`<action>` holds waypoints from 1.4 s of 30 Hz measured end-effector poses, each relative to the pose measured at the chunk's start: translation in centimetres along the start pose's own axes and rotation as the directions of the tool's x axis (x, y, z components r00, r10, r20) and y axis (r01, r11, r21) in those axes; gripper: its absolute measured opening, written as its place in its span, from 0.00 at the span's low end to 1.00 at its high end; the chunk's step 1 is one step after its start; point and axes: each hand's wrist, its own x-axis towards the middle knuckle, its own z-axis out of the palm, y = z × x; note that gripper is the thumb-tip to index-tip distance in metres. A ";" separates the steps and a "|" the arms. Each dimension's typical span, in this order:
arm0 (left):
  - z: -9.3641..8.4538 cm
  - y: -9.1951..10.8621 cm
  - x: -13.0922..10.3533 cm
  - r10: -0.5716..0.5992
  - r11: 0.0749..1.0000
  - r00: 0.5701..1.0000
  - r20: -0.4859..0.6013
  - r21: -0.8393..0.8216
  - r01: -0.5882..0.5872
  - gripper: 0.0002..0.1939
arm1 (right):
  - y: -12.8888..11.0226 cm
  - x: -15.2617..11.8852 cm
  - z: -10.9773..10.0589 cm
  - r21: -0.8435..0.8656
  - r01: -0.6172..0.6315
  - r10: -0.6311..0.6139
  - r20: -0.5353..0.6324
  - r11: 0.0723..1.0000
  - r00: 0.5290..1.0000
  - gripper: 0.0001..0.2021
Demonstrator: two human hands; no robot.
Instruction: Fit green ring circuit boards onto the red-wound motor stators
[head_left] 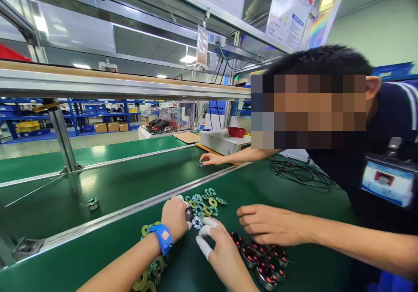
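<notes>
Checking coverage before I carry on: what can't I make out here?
Head view throughout:
Dark part: partly hidden by left grip.
Yellow-green rings: partly covered by left forearm, cut off by bottom edge.
Red-dotted parts: partly behind co-worker's nearer hand.
Badge print: too small.

Bright, cool light overhead from ceiling lamps (188,59). Pale glare patches on green desk (130,170); rainbow sheen on plastic sheet (317,29), upper right. Soft shade below left hand (175,217). Far shelves (81,117) less sharp. Wide-angle stretch toward edges. Mosaic blocks mask the co-worker's (342,172) face.
</notes>
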 end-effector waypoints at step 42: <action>-2.4 -16.7 -23.5 -0.423 0.868 0.906 0.006 -0.285 0.407 0.21 | -15.0 0.7 13.3 0.329 0.248 -0.397 0.540 0.911 0.743 0.14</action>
